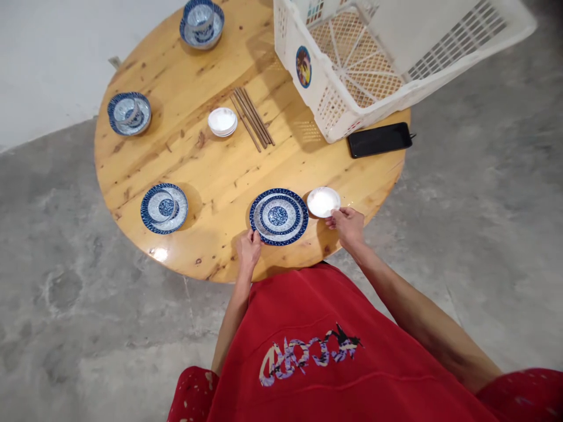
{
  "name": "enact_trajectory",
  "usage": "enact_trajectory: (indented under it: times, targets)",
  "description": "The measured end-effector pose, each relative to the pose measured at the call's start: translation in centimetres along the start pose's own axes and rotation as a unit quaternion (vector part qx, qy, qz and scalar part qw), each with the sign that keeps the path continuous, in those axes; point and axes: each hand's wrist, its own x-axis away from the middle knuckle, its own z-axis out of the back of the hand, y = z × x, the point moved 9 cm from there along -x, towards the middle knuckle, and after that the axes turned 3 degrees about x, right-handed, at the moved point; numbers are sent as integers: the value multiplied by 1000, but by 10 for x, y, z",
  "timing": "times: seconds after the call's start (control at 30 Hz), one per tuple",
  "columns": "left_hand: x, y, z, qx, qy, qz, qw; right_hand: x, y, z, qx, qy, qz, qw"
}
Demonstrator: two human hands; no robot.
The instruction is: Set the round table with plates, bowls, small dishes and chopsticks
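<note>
My left hand pinches the lower left rim of a blue-and-white patterned plate near the table's front edge. A smaller ringed pattern shows in its middle; I cannot tell whether that is a second dish on top. Just right of the plate is a small white dish. The fingers of my right hand are closed on its lower right rim. Whether the dish rests on the wood or is slightly raised, I cannot tell.
On the round wooden table, bowl-and-plate sets stand at the left front, left and back. Small stacked white dishes lie beside several chopsticks. A white plastic crate and a black phone occupy the right.
</note>
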Motion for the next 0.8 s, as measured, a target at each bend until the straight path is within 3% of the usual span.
enact_trajectory:
  times: [0.37, 0.47, 0.57, 0.67, 0.8]
  targets:
    - [4, -3, 5, 6, 35, -34, 999, -2, 2, 8, 54, -26, 8, 998]
    - [4, -10, 21, 40, 65, -21, 997, -6, -15, 30, 148, -2, 67, 987]
    - [-4, -11, 47, 59, 131, -18, 989, -13, -54, 37, 222, 36, 159, 961]
    - [-24, 3, 67, 71, 171, -30, 982, -23, -101, -1, 242, -7, 251, 937]
    - [-62, 42, 70, 62, 148, -50, 986, -40, -156, -91, 301, -85, 331, 890]
